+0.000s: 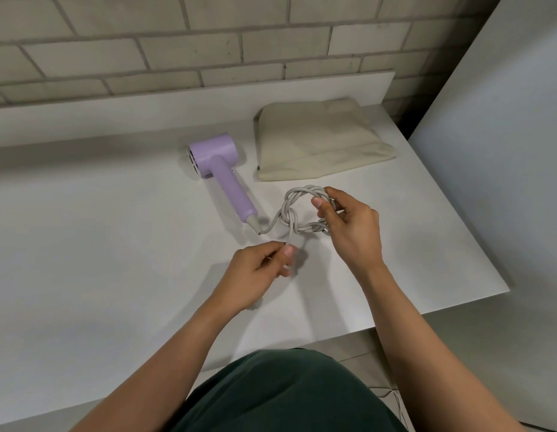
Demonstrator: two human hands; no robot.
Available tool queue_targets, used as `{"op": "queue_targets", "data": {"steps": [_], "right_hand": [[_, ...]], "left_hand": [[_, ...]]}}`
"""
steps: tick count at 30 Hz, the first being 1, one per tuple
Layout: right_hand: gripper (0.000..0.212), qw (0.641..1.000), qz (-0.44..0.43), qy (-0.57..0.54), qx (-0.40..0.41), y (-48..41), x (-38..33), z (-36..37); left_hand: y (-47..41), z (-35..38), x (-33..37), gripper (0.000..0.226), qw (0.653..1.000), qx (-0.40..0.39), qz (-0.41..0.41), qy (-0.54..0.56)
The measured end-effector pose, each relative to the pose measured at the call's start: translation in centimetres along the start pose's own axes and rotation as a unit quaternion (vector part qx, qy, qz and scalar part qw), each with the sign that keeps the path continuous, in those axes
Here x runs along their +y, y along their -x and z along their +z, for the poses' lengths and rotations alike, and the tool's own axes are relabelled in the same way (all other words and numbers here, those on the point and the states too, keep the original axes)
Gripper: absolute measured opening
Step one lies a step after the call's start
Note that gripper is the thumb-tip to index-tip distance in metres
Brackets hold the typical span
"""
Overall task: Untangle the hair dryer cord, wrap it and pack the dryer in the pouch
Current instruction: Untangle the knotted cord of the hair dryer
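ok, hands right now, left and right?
Left hand: pinches a loose strand of the cord.
Right hand: grips the twisted loop of the same cord.

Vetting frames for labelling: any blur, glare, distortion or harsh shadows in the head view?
Head view: wide-angle bowing in the brick wall courses and table edge; light soft and even, no glare; faint shadow under the left hand, where the cord smears slightly; hair dryer and pouch sharp.
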State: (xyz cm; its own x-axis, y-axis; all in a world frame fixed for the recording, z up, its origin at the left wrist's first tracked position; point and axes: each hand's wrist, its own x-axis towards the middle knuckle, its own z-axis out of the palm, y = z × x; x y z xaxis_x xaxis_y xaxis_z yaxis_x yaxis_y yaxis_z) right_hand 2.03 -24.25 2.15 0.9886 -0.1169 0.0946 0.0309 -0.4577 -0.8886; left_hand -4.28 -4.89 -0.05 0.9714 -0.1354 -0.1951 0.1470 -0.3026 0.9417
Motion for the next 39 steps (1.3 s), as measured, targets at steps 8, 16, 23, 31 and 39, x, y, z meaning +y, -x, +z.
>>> {"op": "queue_targets", "data": {"steps": [8,16,23,31,39], "right_hand": [[0.022,0.999,-0.004,-0.03,-0.011,0.8,-0.7,0.4],[0.023,0.999,-0.014,-0.022,-0.027,1.0,-1.0,0.1],[0.021,0.998,-0.007,-0.029,-0.06,0.5,-1.0,-0.3],[0.011,0.995,-0.013,-0.059,-0.075,0.6,-1.6,0.4],[0.047,0.963,-0.124,0.225,-0.085,0.0,-2.6,-1.4]], "left_hand": [[-0.9,-0.8,0.3,0.012,0.98,0.136,0.084,-0.122],[-1.2,-0.1,1.4,0.015,0.966,0.205,0.085,-0.133],[-1.6,-2.8,3.3,0.082,0.98,0.111,0.097,-0.135],[-3.9,-2.9,3.6,0.029,0.997,0.044,0.055,0.008],[-4.0,-2.8,2.8,0.039,0.998,0.044,0.05,0.01]]}}
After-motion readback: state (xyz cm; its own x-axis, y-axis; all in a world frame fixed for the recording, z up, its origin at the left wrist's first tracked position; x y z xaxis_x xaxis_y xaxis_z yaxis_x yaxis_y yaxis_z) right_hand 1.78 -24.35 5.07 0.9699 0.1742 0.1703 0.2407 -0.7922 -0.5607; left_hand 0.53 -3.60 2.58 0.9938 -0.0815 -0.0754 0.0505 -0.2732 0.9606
